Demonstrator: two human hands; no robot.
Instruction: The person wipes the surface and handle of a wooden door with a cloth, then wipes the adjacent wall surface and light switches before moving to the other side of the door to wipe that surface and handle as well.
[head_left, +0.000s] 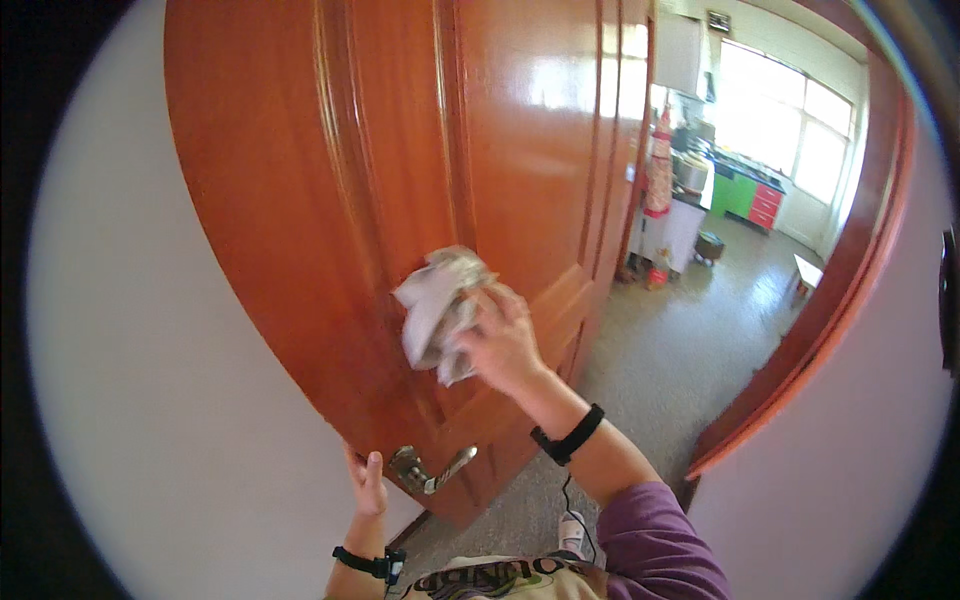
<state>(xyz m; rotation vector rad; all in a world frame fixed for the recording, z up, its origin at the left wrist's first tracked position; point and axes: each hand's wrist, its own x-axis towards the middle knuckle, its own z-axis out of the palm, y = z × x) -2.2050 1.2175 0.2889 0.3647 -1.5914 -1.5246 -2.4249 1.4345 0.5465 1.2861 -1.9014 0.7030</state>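
Note:
A glossy reddish-brown wooden door (405, 187) with raised panels fills the middle of the view, standing ajar. My right hand (501, 334) holds a crumpled whitish cloth (439, 311) against the door's panel, above the handle. The cloth and fingers are slightly blurred. Low on the left, my left hand (365, 480) grips the door's free edge, thumb on the near face and the other fingers partly hidden behind it. Just right of that thumb is a metal lever handle (439, 471) on its plate. Each wrist wears a black band.
Right of the door, a wooden door frame (817, 352) borders an opening into a kitchen. Inside are green cabinets (733, 193), red drawers (765, 206), a hanging red-patterned apron (659, 172) and a low white stool (808, 271). A white wall (187, 390) lies left. A thin black cable (568, 499) hangs near my foot.

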